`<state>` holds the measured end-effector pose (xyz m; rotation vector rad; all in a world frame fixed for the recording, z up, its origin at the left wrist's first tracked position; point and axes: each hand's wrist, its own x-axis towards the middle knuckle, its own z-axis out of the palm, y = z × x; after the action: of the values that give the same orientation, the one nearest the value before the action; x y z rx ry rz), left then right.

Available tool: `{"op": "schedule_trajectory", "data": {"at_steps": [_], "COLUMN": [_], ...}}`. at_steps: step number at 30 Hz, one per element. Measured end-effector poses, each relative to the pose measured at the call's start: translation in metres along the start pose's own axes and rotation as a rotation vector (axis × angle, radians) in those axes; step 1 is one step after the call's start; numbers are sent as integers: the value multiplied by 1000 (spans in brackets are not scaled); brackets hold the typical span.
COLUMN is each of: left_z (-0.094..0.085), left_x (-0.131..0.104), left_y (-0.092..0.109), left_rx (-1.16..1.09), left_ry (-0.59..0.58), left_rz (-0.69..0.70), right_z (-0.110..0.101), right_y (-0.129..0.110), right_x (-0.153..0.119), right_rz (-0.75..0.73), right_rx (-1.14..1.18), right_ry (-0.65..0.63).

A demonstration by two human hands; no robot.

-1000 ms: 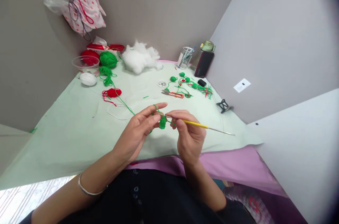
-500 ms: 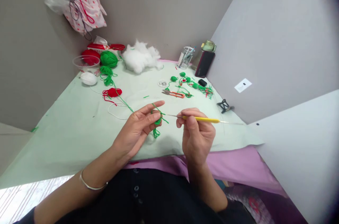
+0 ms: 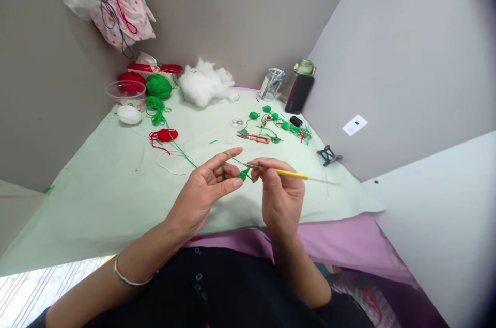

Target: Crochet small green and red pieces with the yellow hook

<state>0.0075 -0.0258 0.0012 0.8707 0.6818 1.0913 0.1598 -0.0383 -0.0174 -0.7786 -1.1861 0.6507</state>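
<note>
Between the thumb and fingers of my left hand [image 3: 211,183] is a small green crochet piece [image 3: 243,175]. Green yarn [image 3: 178,144] runs from the table to this hand and passes over its raised index finger. My right hand [image 3: 282,193] grips a yellow-handled crochet hook [image 3: 289,173] like a pen. The hook's thin metal tip points left and meets the green yarn just above the piece. A green yarn tail hangs by the right fingertips. Exactly how the yarn loops around the tip is too small to tell.
Thread snips [image 3: 253,137] lie beyond my hands, near small green crocheted balls [image 3: 253,115]. White stuffing [image 3: 205,84], a green yarn ball [image 3: 158,86] and a clear tub [image 3: 126,91] are at the back. A phone [image 3: 299,94] leans at right, beside a clear cup [image 3: 272,85].
My right hand and the hook have moved left, bringing the tip over the left hand's fingers. The green piece has shifted right and turned, and the left thumb has straightened.
</note>
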Motion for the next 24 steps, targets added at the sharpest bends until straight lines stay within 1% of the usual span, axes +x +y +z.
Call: {"op": "schedule_trajectory", "data": {"at_steps": [2, 3, 5, 7, 9, 12, 13, 14, 15, 16, 18, 21, 24], "left_z": [0, 0, 0, -1, -1, 0, 0, 0, 1, 1, 2, 2, 2], "left_x": [0, 0, 0, -1, -1, -1, -1, -1, -1, -2, -2, -2, -2], "left_y": [1, 1, 0, -1, -3, -5, -5, -4, -3, -2, 0, 1, 1], "left_rx": [6, 6, 7, 14, 23, 12, 1, -11, -23, -34, -47, -51, -49], "left_ry": [11, 13, 12, 13, 13, 1, 0, 2, 7, 12, 18, 21, 17], "left_rz": [1, 2, 8, 31, 59, 56, 40, 22, 1, -17, -35, -9, 2], "right_z": [-2, -2, -2, -2, -2, 0, 1, 2, 3, 3, 3, 0, -3], "right_y": [1, 1, 0, -2, -3, -1, 0, 2, 3, 4, 4, 1, 0], "right_x": [4, 5, 4, 1, -3, -8, -9, -9, -9, -9, -7, -4, -2], "right_rz": [97, 123, 135, 90, -52, -387, -468, -508, -501, -458, -313, -79, 37], "right_rx": [92, 117, 133, 61, -149, -530, -604, -636, -625, -580, -419, -152, -21], "right_ry": [3, 4, -3, -20, -32, -52, -56, -52, -44, -35, -14, 5, 13]}}
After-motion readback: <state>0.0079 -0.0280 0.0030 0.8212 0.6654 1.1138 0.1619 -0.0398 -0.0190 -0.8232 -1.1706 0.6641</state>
